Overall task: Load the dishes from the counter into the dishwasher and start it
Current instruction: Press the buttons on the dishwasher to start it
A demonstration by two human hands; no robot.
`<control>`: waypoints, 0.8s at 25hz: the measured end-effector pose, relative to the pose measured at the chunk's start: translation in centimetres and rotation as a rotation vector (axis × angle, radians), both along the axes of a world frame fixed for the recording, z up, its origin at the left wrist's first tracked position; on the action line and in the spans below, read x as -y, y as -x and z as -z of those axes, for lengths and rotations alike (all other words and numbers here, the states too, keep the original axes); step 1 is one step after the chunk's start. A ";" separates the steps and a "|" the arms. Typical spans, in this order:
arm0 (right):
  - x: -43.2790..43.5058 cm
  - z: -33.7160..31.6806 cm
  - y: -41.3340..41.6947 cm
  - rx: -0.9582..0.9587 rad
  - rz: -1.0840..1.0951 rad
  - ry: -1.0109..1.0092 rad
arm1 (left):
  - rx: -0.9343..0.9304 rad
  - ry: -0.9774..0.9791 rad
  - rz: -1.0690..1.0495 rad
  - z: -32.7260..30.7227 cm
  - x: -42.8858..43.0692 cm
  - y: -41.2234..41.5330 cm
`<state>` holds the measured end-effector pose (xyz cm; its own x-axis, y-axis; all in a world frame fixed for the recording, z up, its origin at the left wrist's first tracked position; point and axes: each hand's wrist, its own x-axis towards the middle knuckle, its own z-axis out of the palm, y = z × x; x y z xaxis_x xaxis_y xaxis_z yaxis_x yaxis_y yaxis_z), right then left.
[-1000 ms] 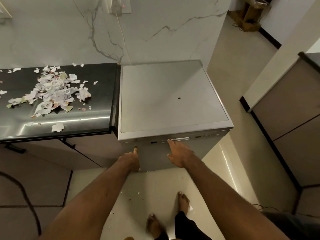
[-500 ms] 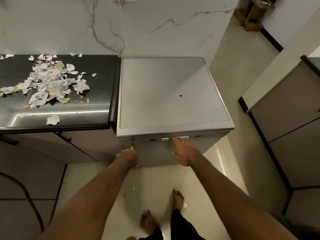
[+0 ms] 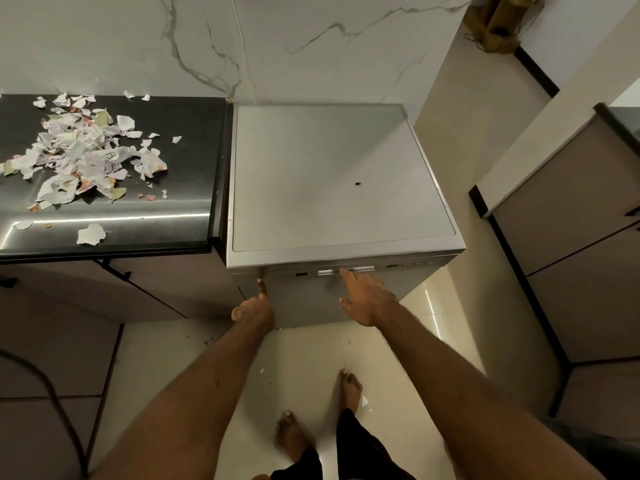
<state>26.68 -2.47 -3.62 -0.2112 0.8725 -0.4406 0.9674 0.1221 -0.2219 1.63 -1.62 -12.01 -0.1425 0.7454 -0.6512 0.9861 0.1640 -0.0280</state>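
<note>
Hands empty: L hand (image 3: 254, 311) index at dishwasher (image 3: 329, 174) panel, R hand (image 3: 369, 301) flat on it; markings unreadable.

1. I can read nothing on the dishwasher control strip (image 3: 346, 271); its marks are too small.
2. The torn paper scraps (image 3: 86, 157) on the tabletop (image 3: 194, 161) perhaps carry print, none legible.
</note>
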 end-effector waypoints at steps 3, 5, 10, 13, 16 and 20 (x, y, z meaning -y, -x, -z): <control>-0.1 0.0 0.1 0.017 -0.006 0.000 | 0.005 -0.028 0.008 0.0 -0.2 -0.1; -0.2 -0.1 0.3 0.023 -0.010 -0.006 | 0.013 -0.037 0.003 -0.3 -0.1 -0.2; 0.1 0.1 0.8 0.030 -0.021 -0.003 | 0.022 -0.030 -0.001 -0.5 1.0 0.4; 0.7 0.4 1.2 0.049 -0.027 0.009 | 0.016 -0.035 0.049 -0.4 1.6 0.9; 1.1 0.7 1.5 0.067 -0.040 0.020 | 0.029 -0.036 0.104 -1.0 1.5 0.5; 1.2 1.0 1.5 0.061 -0.033 0.028 | 0.035 -0.031 0.135 -1.8 0.7 -0.1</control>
